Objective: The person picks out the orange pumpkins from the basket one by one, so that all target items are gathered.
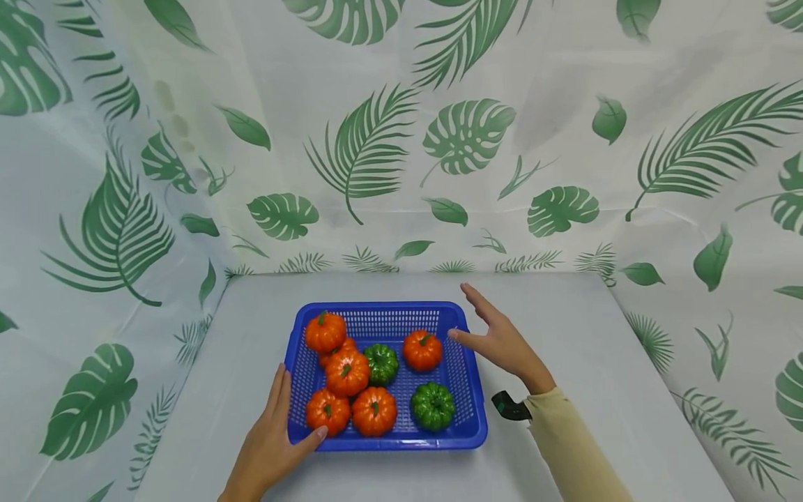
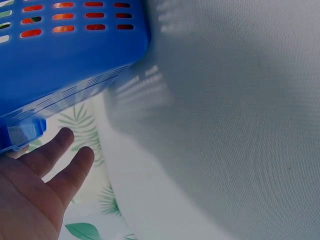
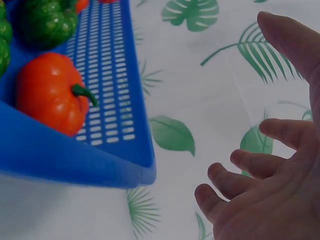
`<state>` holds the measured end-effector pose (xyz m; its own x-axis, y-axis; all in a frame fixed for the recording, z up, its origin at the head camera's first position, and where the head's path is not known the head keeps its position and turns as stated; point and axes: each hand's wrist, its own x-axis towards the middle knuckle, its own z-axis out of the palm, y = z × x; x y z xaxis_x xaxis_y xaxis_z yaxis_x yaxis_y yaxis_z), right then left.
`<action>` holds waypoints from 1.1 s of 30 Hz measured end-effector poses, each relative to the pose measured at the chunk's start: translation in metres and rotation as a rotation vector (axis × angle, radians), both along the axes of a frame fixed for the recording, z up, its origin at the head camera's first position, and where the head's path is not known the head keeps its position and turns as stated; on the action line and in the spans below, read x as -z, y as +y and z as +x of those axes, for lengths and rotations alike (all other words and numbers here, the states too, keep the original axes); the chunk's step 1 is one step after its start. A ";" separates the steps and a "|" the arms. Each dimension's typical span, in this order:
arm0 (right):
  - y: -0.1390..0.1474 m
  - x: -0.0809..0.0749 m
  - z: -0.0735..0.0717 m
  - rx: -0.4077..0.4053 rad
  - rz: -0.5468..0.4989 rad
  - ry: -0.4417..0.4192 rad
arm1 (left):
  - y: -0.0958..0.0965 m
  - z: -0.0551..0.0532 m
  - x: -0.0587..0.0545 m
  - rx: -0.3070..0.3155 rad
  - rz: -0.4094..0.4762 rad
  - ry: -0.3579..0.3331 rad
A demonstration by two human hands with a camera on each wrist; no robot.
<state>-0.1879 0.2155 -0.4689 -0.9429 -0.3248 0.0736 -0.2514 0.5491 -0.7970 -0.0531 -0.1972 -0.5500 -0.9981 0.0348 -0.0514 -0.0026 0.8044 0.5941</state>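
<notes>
The right hand [image 1: 502, 341] is bare, with slim fingers [image 3: 235, 182] rounded at their tips; just behind it runs a pale yellow sleeve [image 1: 574, 446], long and plain, reaching to the frame's lower edge; its cuff [image 1: 541, 403] ends short of that hand, so the wrist [image 1: 536, 376] shows; on the thumb side of the cuff juts a small black piece [image 1: 514, 410], angular and bent in outline, with a dark green patch on its outer end; the left hand [image 1: 266, 443] is bare as well, its thumb [image 1: 314, 438] ending in a short nail, its palm [image 2: 22, 195] lined with creases.
</notes>
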 end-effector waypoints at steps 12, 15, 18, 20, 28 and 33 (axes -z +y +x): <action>-0.025 0.013 -0.005 -0.056 -0.045 -0.068 | 0.000 0.000 0.001 -0.001 0.007 0.004; -0.030 0.016 -0.005 -0.072 -0.041 -0.094 | 0.000 0.000 0.001 0.001 0.009 0.002; -0.033 0.020 -0.007 -0.097 -0.037 -0.110 | -0.001 0.000 0.002 0.001 0.014 0.006; -0.035 0.024 -0.008 -0.109 -0.036 -0.118 | -0.001 -0.001 0.004 0.002 0.020 0.014; -0.044 0.034 -0.013 -0.144 -0.053 -0.203 | -0.003 -0.002 0.008 0.006 0.033 0.029; -0.049 0.035 -0.015 -0.142 -0.029 -0.241 | -0.003 -0.002 0.008 0.007 0.039 0.027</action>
<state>-0.2032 0.1669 -0.5042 -0.8796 -0.4558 -0.1361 -0.1252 0.4979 -0.8582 -0.0549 -0.2000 -0.5580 -0.9988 0.0434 -0.0232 0.0194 0.7803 0.6251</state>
